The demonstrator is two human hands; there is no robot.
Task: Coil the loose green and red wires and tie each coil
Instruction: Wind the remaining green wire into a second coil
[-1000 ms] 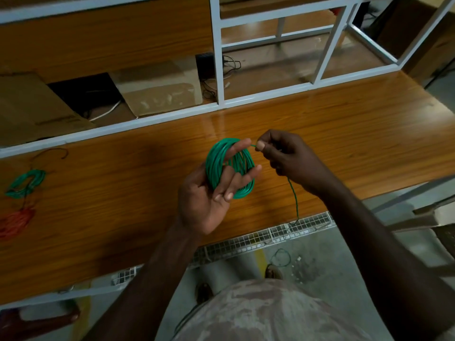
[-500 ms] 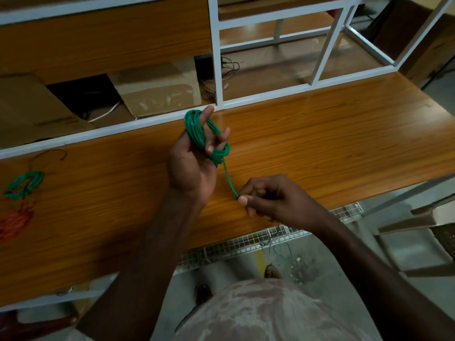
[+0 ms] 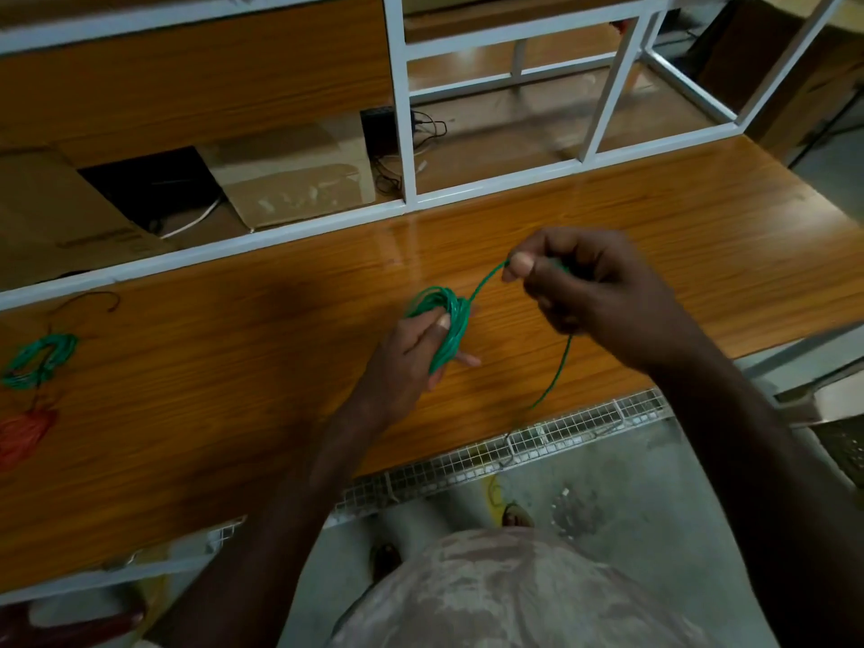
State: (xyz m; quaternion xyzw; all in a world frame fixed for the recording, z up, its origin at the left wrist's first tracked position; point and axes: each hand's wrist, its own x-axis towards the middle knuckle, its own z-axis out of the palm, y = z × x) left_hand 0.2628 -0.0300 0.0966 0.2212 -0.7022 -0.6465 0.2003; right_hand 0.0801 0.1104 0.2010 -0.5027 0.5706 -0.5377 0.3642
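**Green coil: winding the tail, tie pending**

At 9 o'clock on the worktop lie a finished green coil and a red coil. At centre, left hand grips the green wire coil, fingers curled through it. At 2 o'clock from it, right hand pinches the loose tail, which hangs off the worktop edge. Judged step: wrapping. Next: lay the tail round the bundle and tie it.

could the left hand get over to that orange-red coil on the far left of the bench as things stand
Probably not right away. The bare wooden bench leaves the path to the orange-red coil open, but the left hand grips the green coil, whose tail the right hand pinches. It would need to set that down first.
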